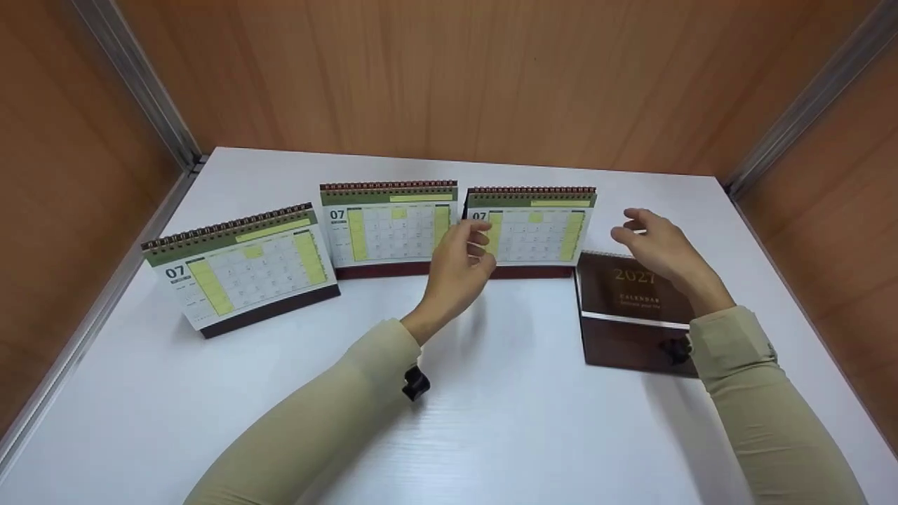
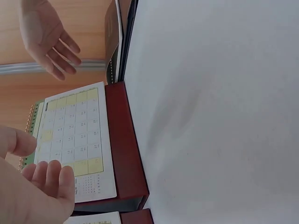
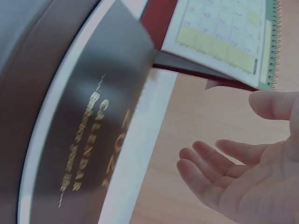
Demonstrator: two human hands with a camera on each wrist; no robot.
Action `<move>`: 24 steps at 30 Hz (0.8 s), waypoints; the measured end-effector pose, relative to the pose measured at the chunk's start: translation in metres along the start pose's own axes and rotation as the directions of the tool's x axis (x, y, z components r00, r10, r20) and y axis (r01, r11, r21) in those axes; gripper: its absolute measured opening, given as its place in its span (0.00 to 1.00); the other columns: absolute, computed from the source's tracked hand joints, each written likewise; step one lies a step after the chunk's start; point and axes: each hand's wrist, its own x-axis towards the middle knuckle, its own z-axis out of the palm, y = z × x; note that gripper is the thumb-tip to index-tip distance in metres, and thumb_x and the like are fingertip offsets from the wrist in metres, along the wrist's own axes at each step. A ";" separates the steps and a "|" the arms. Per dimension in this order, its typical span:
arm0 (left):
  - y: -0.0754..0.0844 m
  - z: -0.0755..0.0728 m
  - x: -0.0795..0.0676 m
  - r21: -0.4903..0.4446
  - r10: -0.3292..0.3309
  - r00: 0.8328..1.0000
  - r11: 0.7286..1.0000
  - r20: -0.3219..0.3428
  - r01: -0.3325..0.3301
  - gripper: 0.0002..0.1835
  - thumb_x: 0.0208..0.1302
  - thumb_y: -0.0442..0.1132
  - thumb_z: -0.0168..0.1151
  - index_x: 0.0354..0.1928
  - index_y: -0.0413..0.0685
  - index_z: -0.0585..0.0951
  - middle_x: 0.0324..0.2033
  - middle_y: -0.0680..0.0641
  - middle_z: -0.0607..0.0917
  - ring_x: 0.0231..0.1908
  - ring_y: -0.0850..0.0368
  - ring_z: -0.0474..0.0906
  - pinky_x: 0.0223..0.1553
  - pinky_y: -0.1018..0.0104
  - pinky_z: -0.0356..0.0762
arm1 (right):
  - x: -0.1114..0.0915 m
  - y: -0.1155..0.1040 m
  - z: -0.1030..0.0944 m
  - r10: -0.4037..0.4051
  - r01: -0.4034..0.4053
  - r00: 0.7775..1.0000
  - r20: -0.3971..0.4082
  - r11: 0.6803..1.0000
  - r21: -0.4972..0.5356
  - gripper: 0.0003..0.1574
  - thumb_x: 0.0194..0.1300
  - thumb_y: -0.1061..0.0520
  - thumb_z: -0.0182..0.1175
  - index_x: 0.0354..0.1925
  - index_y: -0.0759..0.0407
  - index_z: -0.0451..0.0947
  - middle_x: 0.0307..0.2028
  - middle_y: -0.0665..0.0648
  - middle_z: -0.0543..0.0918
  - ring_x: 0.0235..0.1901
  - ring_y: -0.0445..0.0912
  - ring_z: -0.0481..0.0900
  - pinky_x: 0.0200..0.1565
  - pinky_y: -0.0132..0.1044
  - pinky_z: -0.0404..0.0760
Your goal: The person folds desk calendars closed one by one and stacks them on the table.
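Observation:
In the head view my left hand [image 1: 459, 265] hovers in front of two desk calendars with its fingers loosely bent and holding nothing. Nearest to it are the right-hand red-based calendar [image 1: 537, 235] and the middle calendar [image 1: 386, 235], both standing on "07" pages. My right hand [image 1: 666, 256], also holding nothing, is above a brown calendar [image 1: 631, 347] marked "2027", whose cover shows. The right wrist view shows this hand [image 3: 252, 172] with thumb and fingers apart, beside the brown cover [image 3: 88, 126]. A fourth calendar [image 1: 245, 273], dark-based, stands angled at the left on its "07" page.
A white table [image 1: 491, 421] bears all the calendars. Wood-grain panels [image 1: 449, 84] enclose its back and sides, with metal posts [image 1: 140, 84] at the corners. Small black devices [image 1: 416, 384] sit at both wrists, by the sleeve cuffs.

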 end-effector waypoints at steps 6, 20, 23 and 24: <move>-0.002 -0.013 0.002 -0.030 -0.001 0.994 1.000 -0.112 -0.002 0.27 0.68 0.26 0.59 0.69 0.41 0.73 0.54 0.43 0.77 0.52 0.52 0.78 0.56 0.63 0.80 | 0.004 -0.011 0.003 -0.005 0.008 1.000 -0.027 0.995 0.102 0.51 0.82 0.33 0.43 0.86 0.61 0.44 0.79 0.72 0.61 0.77 0.68 0.60 0.74 0.68 0.63; -0.014 -0.011 -0.005 -0.008 -0.081 0.993 0.997 -0.082 0.080 0.37 0.72 0.30 0.60 0.81 0.49 0.64 0.68 0.44 0.72 0.65 0.51 0.73 0.70 0.61 0.71 | 0.020 -0.030 0.029 -0.022 0.056 0.995 -0.096 0.927 0.370 0.46 0.84 0.35 0.40 0.85 0.61 0.50 0.78 0.65 0.64 0.74 0.61 0.67 0.76 0.58 0.63; -0.016 -0.011 -0.005 -0.009 -0.102 0.992 0.995 -0.069 0.102 0.38 0.73 0.31 0.60 0.82 0.50 0.62 0.70 0.44 0.72 0.67 0.50 0.72 0.71 0.61 0.70 | 0.023 -0.030 0.033 -0.029 0.064 0.995 -0.092 0.910 0.409 0.45 0.85 0.35 0.36 0.84 0.61 0.51 0.77 0.66 0.64 0.74 0.61 0.67 0.77 0.58 0.62; -0.016 -0.011 -0.005 -0.011 -0.108 0.992 0.994 -0.064 0.108 0.38 0.73 0.32 0.60 0.83 0.51 0.62 0.71 0.44 0.72 0.68 0.50 0.71 0.71 0.61 0.70 | 0.024 -0.030 0.035 -0.031 0.066 0.996 -0.088 0.906 0.418 0.45 0.85 0.34 0.34 0.84 0.60 0.51 0.77 0.66 0.64 0.74 0.62 0.67 0.77 0.58 0.62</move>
